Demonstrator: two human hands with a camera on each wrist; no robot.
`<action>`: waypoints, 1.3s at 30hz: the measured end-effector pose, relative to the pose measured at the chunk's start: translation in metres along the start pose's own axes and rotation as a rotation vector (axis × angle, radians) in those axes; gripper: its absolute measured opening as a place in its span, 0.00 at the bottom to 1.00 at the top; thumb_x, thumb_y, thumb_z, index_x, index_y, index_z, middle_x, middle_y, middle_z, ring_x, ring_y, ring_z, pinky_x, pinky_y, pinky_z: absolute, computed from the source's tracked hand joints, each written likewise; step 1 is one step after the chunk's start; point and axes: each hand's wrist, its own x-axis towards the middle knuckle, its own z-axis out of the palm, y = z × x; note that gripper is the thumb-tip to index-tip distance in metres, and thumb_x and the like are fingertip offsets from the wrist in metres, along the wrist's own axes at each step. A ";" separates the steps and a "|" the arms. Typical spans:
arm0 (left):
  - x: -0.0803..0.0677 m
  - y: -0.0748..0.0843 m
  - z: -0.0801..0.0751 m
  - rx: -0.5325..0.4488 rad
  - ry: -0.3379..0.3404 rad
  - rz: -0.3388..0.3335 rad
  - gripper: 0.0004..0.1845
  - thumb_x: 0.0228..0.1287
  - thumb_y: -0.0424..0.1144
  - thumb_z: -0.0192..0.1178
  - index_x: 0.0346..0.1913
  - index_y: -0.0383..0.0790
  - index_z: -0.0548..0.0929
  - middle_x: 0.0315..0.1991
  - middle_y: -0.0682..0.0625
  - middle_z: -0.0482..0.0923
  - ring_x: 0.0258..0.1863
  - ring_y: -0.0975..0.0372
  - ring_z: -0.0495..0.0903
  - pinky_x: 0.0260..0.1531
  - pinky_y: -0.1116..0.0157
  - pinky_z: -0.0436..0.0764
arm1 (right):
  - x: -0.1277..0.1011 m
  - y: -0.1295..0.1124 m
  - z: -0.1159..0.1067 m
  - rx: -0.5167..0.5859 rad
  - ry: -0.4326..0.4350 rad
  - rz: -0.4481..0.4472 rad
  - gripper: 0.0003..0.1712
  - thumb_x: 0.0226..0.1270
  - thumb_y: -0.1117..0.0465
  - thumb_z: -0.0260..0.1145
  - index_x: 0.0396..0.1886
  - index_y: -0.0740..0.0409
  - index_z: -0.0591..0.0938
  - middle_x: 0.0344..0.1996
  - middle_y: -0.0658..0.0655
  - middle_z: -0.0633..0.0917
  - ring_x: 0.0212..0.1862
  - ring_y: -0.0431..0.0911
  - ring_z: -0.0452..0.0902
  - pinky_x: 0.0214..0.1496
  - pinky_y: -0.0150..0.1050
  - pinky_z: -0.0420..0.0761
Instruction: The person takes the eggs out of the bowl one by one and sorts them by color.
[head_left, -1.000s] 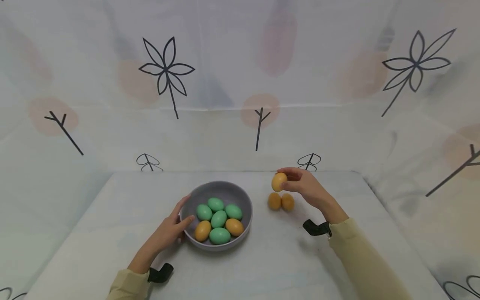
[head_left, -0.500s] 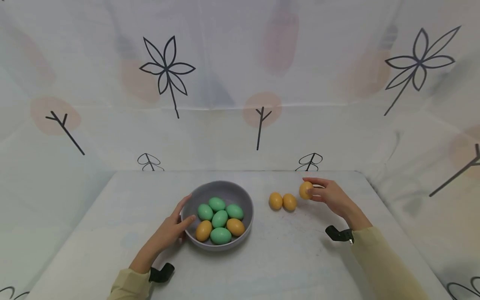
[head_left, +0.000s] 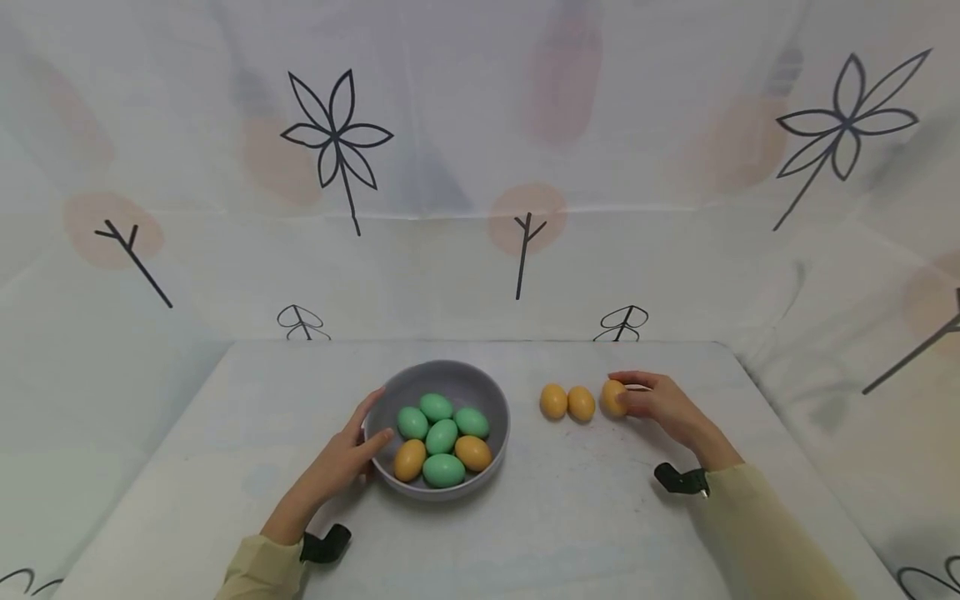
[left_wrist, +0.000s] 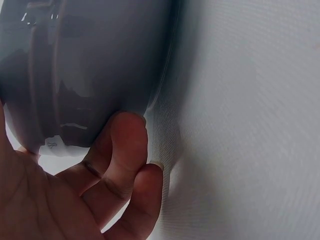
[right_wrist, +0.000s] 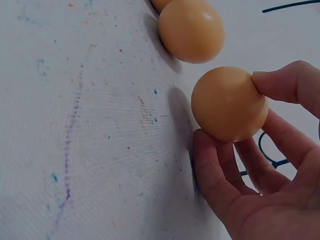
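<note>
As the right hand [head_left: 667, 411] pinches, fingertips [right_wrist: 206, 147] flank 1 egg [right_wrist: 227, 104].

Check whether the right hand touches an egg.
Touching: the right wrist view shows the right hand pinching an orange egg between its thumb and fingers.

The bowl [left_wrist: 107, 55] looks glossy, the eggs [right_wrist: 227, 104] smooth.

Grey bowl [left_wrist: 115, 65]: cut off by the left wrist view's edges
Left hand [head_left: 339, 458]: partly hidden from me by the bowl
Held egg [head_left: 612, 399]: partly covered by the right hand [head_left: 670, 410]
Farthest egg [right_wrist: 161, 4]: a sliver at the right wrist view's top
Right sleeve [head_left: 765, 537]: cut off below
Flecks [right_wrist: 55, 177] on the table [right_wrist: 115, 200]: too small to tell
</note>
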 end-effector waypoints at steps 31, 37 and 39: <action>0.003 -0.003 0.001 -0.001 0.001 -0.008 0.37 0.72 0.55 0.56 0.78 0.67 0.50 0.26 0.43 0.72 0.24 0.55 0.74 0.29 0.60 0.72 | -0.001 -0.004 0.010 -0.120 0.016 0.004 0.33 0.69 0.51 0.66 0.69 0.61 0.73 0.65 0.65 0.74 0.58 0.55 0.77 0.61 0.57 0.70; 0.002 -0.002 0.000 0.009 0.001 -0.008 0.37 0.73 0.55 0.56 0.78 0.67 0.50 0.25 0.44 0.72 0.23 0.55 0.74 0.28 0.60 0.72 | -0.001 -0.002 0.009 -0.095 0.023 0.013 0.33 0.68 0.52 0.67 0.68 0.62 0.74 0.65 0.66 0.74 0.58 0.55 0.77 0.62 0.57 0.69; 0.002 -0.002 0.000 0.007 -0.001 -0.006 0.37 0.73 0.55 0.55 0.78 0.67 0.50 0.24 0.44 0.72 0.23 0.55 0.74 0.28 0.60 0.72 | -0.001 -0.001 0.009 -0.095 0.024 0.011 0.33 0.68 0.51 0.67 0.68 0.61 0.74 0.65 0.66 0.74 0.59 0.55 0.76 0.62 0.57 0.69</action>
